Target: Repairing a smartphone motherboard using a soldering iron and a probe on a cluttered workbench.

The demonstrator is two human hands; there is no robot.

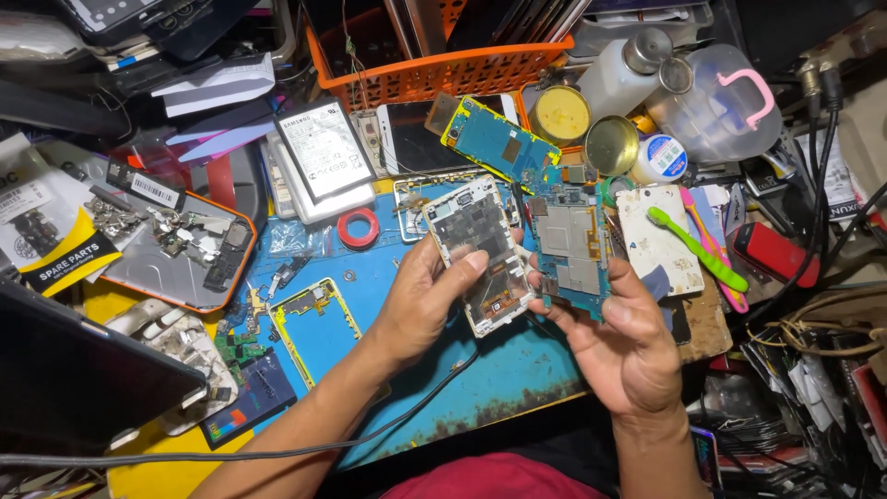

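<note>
My left hand has its grip closed on the white phone frame, tilted up so its inside faces me. My right hand pinches the blue circuit board just beside it, above the blue table.

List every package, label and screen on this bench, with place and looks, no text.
Flat grey phone battery with white label: upper centre, leaning on white phones.
Black and yellow parts packet: far left, glossy plastic.
White barcode sticker: on a black strip, upper left.
Small round blue-and-white labelled tin: upper right, beside open brass tins.
Dark blank tablet screen: lower left.
</note>
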